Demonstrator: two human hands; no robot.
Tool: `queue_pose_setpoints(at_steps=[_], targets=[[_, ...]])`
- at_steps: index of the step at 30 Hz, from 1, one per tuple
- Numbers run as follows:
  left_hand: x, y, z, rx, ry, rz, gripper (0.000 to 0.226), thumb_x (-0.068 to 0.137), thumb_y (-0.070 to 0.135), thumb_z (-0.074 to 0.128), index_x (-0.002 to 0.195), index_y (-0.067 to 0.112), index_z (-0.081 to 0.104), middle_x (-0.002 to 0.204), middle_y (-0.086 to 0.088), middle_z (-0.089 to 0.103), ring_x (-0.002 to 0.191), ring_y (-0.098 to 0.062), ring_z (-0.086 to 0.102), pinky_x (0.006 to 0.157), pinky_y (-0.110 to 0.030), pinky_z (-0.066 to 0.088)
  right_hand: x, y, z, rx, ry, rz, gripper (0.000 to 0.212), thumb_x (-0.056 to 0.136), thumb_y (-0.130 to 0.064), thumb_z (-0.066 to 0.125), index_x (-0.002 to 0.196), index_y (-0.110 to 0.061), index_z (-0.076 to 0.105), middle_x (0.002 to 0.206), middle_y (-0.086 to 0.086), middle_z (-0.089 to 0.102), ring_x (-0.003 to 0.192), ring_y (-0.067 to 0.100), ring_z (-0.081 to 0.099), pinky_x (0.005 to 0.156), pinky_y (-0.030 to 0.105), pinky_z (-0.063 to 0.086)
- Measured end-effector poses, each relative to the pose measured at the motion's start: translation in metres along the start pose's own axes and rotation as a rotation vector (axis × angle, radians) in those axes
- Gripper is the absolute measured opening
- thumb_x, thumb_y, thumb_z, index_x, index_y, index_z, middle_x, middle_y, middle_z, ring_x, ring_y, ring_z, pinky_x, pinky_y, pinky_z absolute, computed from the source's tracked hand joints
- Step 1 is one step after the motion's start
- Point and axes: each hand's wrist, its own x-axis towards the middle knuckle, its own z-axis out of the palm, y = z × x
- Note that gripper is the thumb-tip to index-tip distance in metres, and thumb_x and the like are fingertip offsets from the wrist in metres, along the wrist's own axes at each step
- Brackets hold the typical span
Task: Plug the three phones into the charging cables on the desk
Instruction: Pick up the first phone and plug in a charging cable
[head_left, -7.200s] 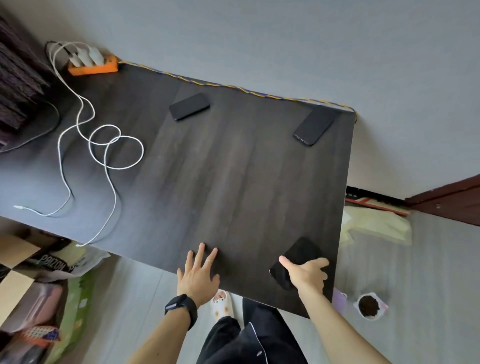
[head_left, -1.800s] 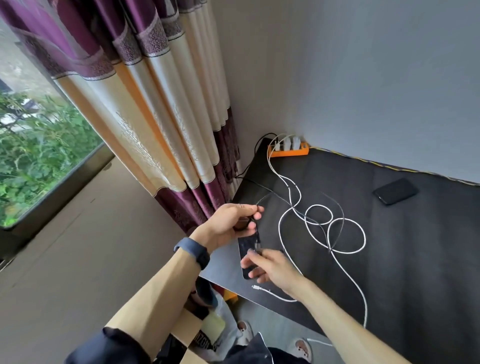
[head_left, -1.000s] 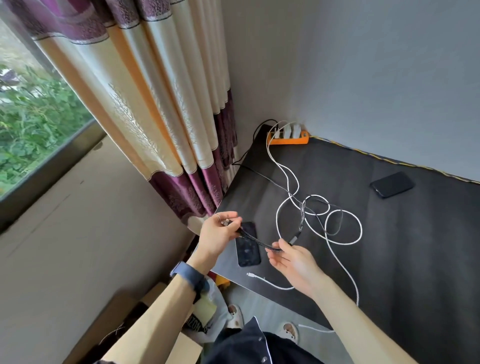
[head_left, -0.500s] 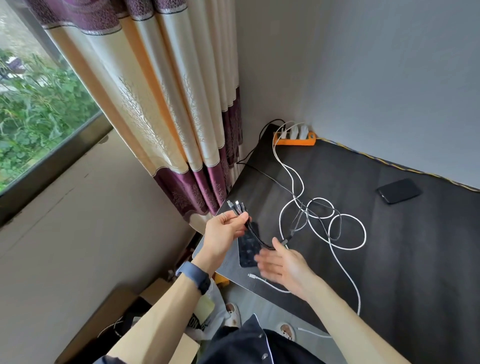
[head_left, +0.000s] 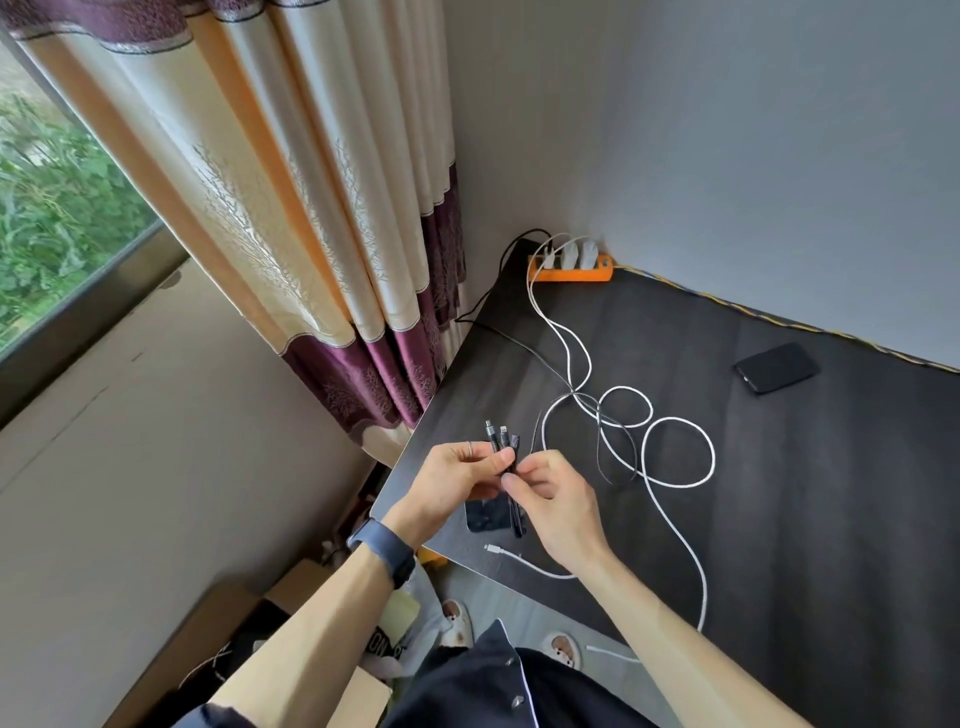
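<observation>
1. Left hand (head_left: 447, 483) grips the black cable (head_left: 517, 519) below its three plugs (head_left: 501, 439), which fan upward; right hand (head_left: 556, 499) pinches a strand alongside.
2. The plugs look light and stiff and the cord limp, so each is best held by its plug shell.
3. The near phone (head_left: 485, 515) lies just beneath both hands; the far phone (head_left: 776, 367) sits well off to the right.
4. Half a second ago the right hand was spread open, holding nothing.

Only one scrap of lettering can be read: dark capitals, roughly "ON", with the rest hidden. They stand on a pale crumpled plastic bag (head_left: 381, 646) on the floor, lower centre of the frame.
</observation>
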Motion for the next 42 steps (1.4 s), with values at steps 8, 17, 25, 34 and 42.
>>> queue_pose_setpoints(at_steps=[8,17,25,34,42], targets=[[0.006,-0.002,0.000,0.115,-0.040,-0.056,0.007,0.088,0.025,0.072,0.081,0.027,0.070,0.087,-0.006,0.075,0.076,-0.018,0.070,0.073,-0.031,0.049,-0.007,0.017,-0.007,-0.152,0.066,-0.109,0.010,0.093,-0.023,0.065,0.100,-0.030,0.061,0.084,-0.014,0.072,0.080,0.004,0.069,0.072,0.015,0.051],[0.028,-0.101,-0.030,0.440,0.229,-0.452,0.037,0.079,0.021,0.059,0.114,0.013,0.047,0.096,-0.014,0.075,0.074,-0.027,0.071,0.057,-0.028,0.053,-0.021,0.076,-0.016,-0.120,0.189,0.323,0.015,0.102,-0.014,0.046,0.107,-0.020,0.059,0.094,0.002,0.071,0.078,0.009,0.071,0.076,0.036,0.060],[0.072,-0.101,-0.023,0.826,0.375,-0.398,0.067,0.083,0.047,0.066,0.129,0.004,0.043,0.133,-0.023,0.044,0.125,-0.044,0.042,0.106,-0.047,0.037,-0.028,0.094,0.012,0.322,0.173,0.641,0.008,0.103,-0.009,0.049,0.099,-0.009,0.057,0.087,0.010,0.063,0.076,0.025,0.066,0.069,0.035,0.055],[0.114,-0.106,0.017,0.969,0.435,-0.380,0.120,0.062,0.052,0.083,0.150,0.010,0.013,0.139,-0.013,0.028,0.125,-0.039,0.037,0.091,-0.052,0.047,-0.024,0.095,0.036,0.121,0.087,0.489,0.009,0.098,-0.027,0.058,0.091,-0.021,0.060,0.076,0.002,0.074,0.075,0.016,0.074,0.081,0.037,0.057],[0.085,-0.061,-0.037,-0.163,0.208,-0.527,0.036,0.075,0.027,0.077,0.098,0.007,0.059,0.071,-0.008,0.060,0.059,-0.022,0.056,0.049,-0.025,0.042,-0.024,0.056,0.036,0.071,0.129,0.345,0.012,0.101,-0.026,0.053,0.094,-0.019,0.058,0.074,0.000,0.064,0.063,0.009,0.064,0.061,0.015,0.045]])
